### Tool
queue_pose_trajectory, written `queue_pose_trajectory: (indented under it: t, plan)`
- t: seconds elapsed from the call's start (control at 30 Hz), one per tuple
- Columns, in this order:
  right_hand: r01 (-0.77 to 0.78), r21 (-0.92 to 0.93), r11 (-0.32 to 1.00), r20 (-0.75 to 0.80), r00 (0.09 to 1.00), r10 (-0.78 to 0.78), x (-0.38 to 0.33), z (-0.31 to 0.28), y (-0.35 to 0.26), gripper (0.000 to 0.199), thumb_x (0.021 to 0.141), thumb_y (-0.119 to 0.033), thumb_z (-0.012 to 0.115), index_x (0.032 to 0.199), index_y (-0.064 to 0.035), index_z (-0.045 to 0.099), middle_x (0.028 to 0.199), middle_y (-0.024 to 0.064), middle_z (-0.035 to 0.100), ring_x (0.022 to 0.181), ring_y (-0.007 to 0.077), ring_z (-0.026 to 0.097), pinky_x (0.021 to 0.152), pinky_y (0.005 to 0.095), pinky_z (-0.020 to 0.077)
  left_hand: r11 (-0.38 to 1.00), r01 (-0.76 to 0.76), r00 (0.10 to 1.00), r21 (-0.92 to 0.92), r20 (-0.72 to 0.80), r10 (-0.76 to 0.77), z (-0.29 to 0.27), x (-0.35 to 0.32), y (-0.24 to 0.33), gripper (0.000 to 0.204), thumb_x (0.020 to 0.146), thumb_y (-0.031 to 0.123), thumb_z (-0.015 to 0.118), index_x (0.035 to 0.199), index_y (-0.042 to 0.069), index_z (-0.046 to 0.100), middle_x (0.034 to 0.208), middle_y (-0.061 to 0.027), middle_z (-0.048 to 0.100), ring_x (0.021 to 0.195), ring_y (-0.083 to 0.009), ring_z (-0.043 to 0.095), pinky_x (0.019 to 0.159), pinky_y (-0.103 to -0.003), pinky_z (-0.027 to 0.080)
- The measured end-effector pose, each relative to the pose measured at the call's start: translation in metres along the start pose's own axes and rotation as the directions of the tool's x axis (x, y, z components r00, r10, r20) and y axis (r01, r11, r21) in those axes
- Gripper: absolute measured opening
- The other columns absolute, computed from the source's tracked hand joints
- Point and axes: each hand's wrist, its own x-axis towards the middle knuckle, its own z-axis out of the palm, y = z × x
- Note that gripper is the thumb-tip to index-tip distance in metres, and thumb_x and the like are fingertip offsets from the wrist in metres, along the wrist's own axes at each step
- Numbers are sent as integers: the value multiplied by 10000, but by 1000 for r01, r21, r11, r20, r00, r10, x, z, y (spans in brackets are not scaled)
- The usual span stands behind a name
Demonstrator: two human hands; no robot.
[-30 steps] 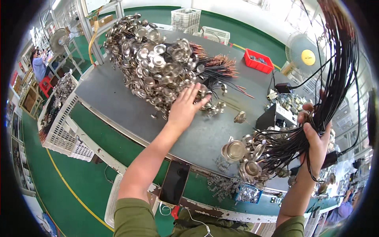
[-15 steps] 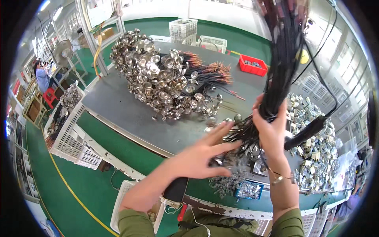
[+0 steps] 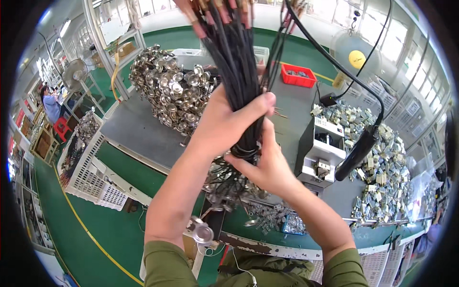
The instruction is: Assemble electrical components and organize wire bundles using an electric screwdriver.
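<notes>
A thick bundle of black wires point(image 3: 235, 62) with reddish-brown tips stands upright in front of me. My left hand point(image 3: 224, 119) is closed round its middle, with the thumb across the front. Lower down, my right hand point(image 3: 265, 167) grips the same bundle from the right. Beneath the hands the wires fan out into shiny round metal cups point(image 3: 220, 184). One metal cup point(image 3: 203, 233) hangs apart near my left forearm. Behind, on the grey table point(image 3: 138, 136), lies a large heap of similar cups on wires point(image 3: 167, 91), partly hidden by my left hand and the bundle.
Right of the hands stands a small boxy machine point(image 3: 321, 153), beside a black cylindrical tool point(image 3: 358, 150) on a cable. A pile of small metal parts point(image 3: 382, 182) spreads at the right. A red bin point(image 3: 299, 75) sits at the back, a blue tray point(image 3: 292, 225) near the front edge.
The bundle has moved left, away from the machine, which now shows. My left hand, open and apart before, has closed round the bundle above the right hand. My right hand still grips it.
</notes>
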Motion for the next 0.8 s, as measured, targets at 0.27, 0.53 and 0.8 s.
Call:
queue_pose_trajectory:
  t: [0.27, 0.53, 0.8]
  plan:
    - [-237, 329, 914, 148, 969, 197, -17, -71, -16, 202, 868, -152, 786, 931, 36, 752, 1223, 175, 672, 1155, 220, 622, 985, 360, 474, 965, -76, 964, 251, 266, 7, -9, -29, -10, 301, 959, 219, 670, 1144, -11, 613, 869, -44, 687, 847, -114, 660, 796, -304, 532]
    - [-103, 458, 883, 25, 994, 102, 32, -115, -26, 686, 975, -321, 653, 1526, -35, 361, 1438, 186, 528, 1329, 277, 507, 1099, 443, 421, 932, 316, 948, -175, 103, -302, -21, -51, -5, 368, 945, 220, 711, 1210, 33, 536, 677, -18, 539, 539, -108, 516, 503, -284, 438]
    - [-264, 279, 923, 448, 886, 118, 19, -66, 14, 659, 949, -202, 709, 1499, -8, 402, 1440, 155, 536, 1331, 217, 510, 1120, 385, 414, 953, 208, 978, -220, 40, -204, -54, -85, 16, 433, 972, 186, 659, 1284, 12, 415, 737, -17, 425, 512, -94, 426, 404, -249, 356]
